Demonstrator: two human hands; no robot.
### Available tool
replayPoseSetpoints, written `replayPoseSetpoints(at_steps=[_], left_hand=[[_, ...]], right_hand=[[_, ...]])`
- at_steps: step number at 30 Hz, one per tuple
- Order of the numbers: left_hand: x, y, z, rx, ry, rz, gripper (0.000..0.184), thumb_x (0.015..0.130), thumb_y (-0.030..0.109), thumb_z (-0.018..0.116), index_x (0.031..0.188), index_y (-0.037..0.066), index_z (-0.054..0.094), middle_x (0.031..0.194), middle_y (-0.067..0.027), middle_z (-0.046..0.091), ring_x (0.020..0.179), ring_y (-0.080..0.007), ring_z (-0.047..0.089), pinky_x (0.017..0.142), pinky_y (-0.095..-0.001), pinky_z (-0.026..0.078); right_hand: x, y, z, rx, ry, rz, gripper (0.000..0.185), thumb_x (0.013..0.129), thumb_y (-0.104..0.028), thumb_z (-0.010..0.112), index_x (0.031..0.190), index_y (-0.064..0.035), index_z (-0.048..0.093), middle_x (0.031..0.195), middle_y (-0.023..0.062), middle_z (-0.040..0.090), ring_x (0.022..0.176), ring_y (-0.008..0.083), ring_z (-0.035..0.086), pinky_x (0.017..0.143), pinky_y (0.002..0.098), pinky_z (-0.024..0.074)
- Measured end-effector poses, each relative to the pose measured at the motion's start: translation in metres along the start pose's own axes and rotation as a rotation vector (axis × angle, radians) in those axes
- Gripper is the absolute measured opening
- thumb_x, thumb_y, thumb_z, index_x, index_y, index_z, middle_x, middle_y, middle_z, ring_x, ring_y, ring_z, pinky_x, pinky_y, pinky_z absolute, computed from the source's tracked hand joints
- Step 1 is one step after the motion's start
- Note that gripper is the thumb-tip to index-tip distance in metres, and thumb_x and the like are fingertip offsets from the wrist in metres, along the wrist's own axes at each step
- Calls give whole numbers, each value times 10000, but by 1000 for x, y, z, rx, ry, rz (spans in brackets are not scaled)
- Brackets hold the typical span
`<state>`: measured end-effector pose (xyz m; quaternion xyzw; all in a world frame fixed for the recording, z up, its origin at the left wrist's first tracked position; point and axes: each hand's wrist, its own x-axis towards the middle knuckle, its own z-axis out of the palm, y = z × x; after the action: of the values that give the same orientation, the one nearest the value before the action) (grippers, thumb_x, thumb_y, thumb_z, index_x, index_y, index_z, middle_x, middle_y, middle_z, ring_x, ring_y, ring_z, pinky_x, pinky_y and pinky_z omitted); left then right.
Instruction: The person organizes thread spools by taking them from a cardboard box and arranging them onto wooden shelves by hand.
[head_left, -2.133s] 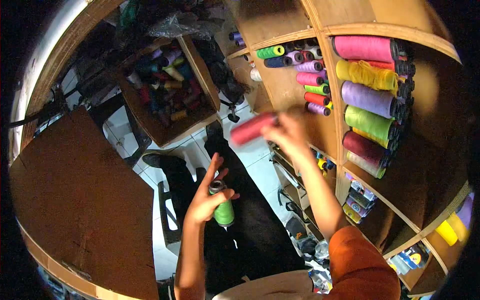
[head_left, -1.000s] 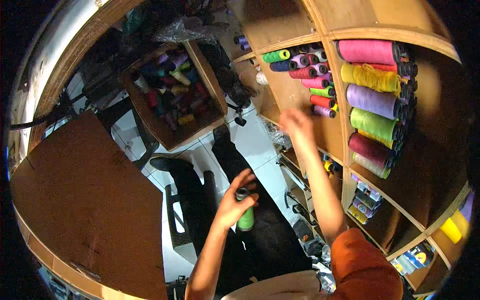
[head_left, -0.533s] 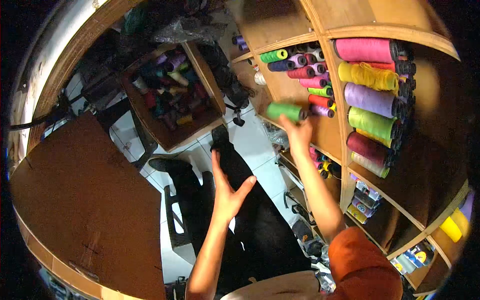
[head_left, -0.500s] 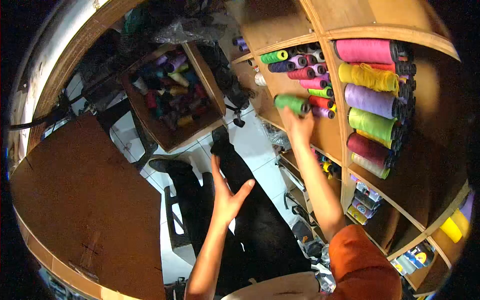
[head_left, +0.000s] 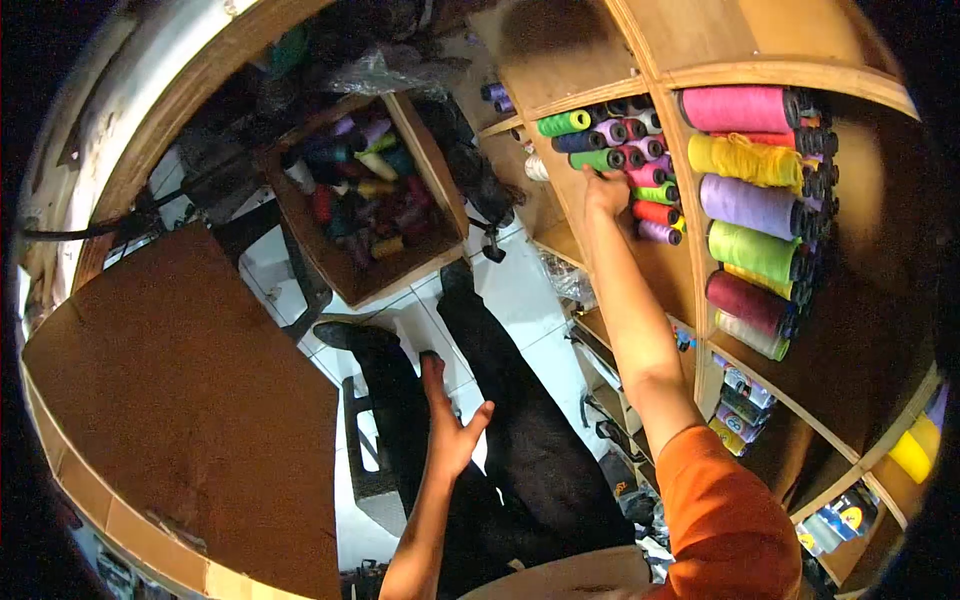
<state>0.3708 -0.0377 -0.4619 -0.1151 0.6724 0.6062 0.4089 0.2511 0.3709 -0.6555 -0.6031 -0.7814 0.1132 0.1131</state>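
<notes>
My right hand (head_left: 606, 190) reaches into a wooden shelf compartment, its fingers closed at a green thread spool (head_left: 597, 160). That spool lies sideways on the stack, just under a dark blue spool (head_left: 578, 141) and a lime green one (head_left: 564, 123). Close beside the hand are red, pink and purple spools, including a red spool (head_left: 655, 213) and a lilac spool (head_left: 660, 232). Above my lap, my left hand (head_left: 455, 435) holds nothing; its thumb is spread away from the fingers.
A cardboard box (head_left: 455, 205) full of mixed spools stands on the tiled floor ahead. Larger spools, such as a pink one (head_left: 738, 108), fill the compartment on the right. To the left is a brown tabletop (head_left: 180, 400). A wooden divider (head_left: 668, 130) separates the compartments.
My right hand has moved the green spool up and inward, from in front of the shelf onto the stack. My left hand has dropped slightly, still spread.
</notes>
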Motion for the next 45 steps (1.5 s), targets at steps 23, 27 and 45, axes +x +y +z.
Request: replayPoseSetpoints(at_steps=[23, 27, 45], left_hand=[[-36, 75, -329, 1164, 6, 111, 668, 750, 348, 709, 1265, 17, 442, 1175, -203, 496, 1124, -364, 487, 907, -462, 457], [7, 52, -293, 1104, 236, 280, 778, 682, 358, 766, 1278, 26, 393, 1168, -191, 497, 1117, -349, 493, 902, -465, 417], [69, 61, -302, 1068, 152, 82, 386, 670, 69, 655, 1050, 22, 600, 1025, -185, 633, 957, -354, 613, 852, -467, 470]], right_hand=[[-301, -49, -91, 311, -1176, -506, 216, 877, -153, 524, 993, -19, 648, 841, 73, 666, 670, 156, 639, 548, 269, 486], [-326, -84, -139, 184, -1157, -529, 263, 900, -221, 576, 955, 25, 653, 749, 127, 661, 617, 163, 610, 557, 297, 464], [-355, -97, -192, 332, -1113, -487, 164, 886, -39, 548, 1016, 35, 615, 857, 76, 667, 739, 132, 619, 624, 263, 486]])
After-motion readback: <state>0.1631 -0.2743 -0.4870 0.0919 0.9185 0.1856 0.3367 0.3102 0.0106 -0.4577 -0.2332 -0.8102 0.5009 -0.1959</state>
